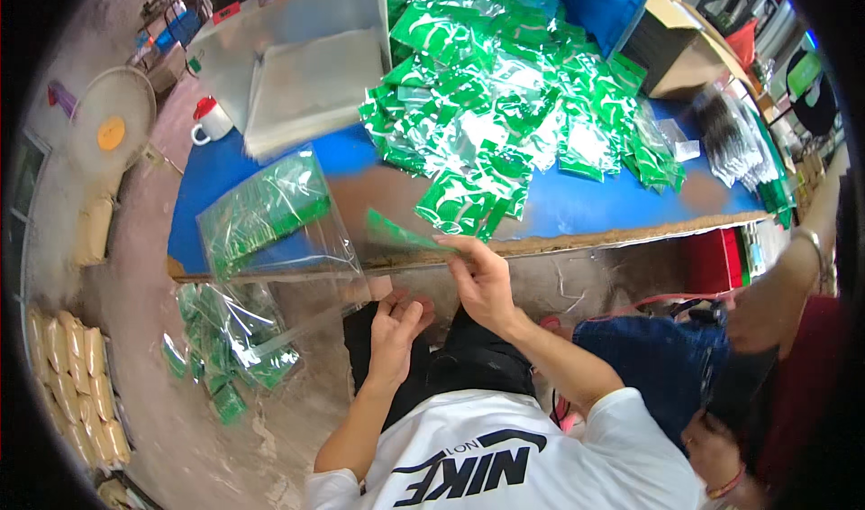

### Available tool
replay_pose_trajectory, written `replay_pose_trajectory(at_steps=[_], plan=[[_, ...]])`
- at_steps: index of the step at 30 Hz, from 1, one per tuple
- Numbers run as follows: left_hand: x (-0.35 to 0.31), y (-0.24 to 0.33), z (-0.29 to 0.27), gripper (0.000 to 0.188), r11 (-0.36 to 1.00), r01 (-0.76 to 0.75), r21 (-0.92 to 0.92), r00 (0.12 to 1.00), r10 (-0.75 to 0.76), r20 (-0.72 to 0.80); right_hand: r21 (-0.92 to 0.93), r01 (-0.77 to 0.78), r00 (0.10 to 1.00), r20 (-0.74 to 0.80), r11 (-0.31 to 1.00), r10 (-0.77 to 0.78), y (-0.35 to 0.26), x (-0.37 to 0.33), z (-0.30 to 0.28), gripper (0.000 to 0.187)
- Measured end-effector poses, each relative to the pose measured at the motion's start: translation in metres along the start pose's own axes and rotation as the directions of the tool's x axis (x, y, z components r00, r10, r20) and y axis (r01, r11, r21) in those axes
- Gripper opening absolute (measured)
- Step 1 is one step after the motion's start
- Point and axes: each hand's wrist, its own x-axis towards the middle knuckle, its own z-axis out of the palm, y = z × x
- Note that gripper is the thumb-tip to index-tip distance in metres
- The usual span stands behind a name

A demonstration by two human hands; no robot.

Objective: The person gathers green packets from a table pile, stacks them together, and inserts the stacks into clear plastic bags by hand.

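My right hand (482, 280) is closed, pinching one end of a flat green packet (396, 231) over the table's front edge. Lower and to the left, my left hand (396, 330) has its fingers curled in against the thumb; whatever they may hold cannot be made out. A large clear plastic bag (347, 249) lies on the front left of the table, with a stack of green packets (270, 208) inside. Its loose end hangs past the edge, close to my left hand. Behind my right hand spreads a big heap of shiny green packets (505, 86).
On the blue table (216, 172) are a stack of clear bags (315, 82), a red-topped white mug (212, 121), a blue crate (590, 1) and a cardboard box (689, 46). Filled bags (234, 330) lie on the floor left. Another person's arm (779, 285) is at right.
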Motion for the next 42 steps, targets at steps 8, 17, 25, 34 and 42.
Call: replay_pose_trajectory(at_steps=[8, 17, 25, 34, 42], plan=[[0.017, 0.003, -0.020, 0.025, 0.949, -0.316, 0.000, 0.947, 0.315, -0.067, -0.477, 0.467, 0.878, 0.348, 0.744, -0.328, -0.021, 0.037, -0.036, 0.062], [0.012, 0.064, -0.002, 0.022, -0.166, -0.694, 0.700, 0.531, 0.539, 0.654, -0.414, 0.585, 0.701, 0.690, 0.697, -0.179, -0.006, 0.027, -0.057, 0.046], [0.018, 0.063, -0.018, 0.032, -0.003, -0.681, 0.733, 0.568, 0.629, 0.530, -0.509, 0.538, 0.822, 0.493, 0.672, -0.285, 0.001, 0.047, -0.075, 0.056], [0.006, 0.012, 0.011, 0.048, 0.923, 0.085, -0.375, 0.993, -0.050, 0.102, 0.584, -0.338, 0.902, -0.022, 0.738, 0.431, -0.004, 0.019, -0.036, 0.018], [0.023, -0.004, 0.023, 0.037, 0.979, -0.030, -0.200, 0.999, 0.022, -0.044, -0.475, 0.068, 0.950, 0.299, 0.877, 0.088, 0.005, 0.069, -0.059, 0.037]])
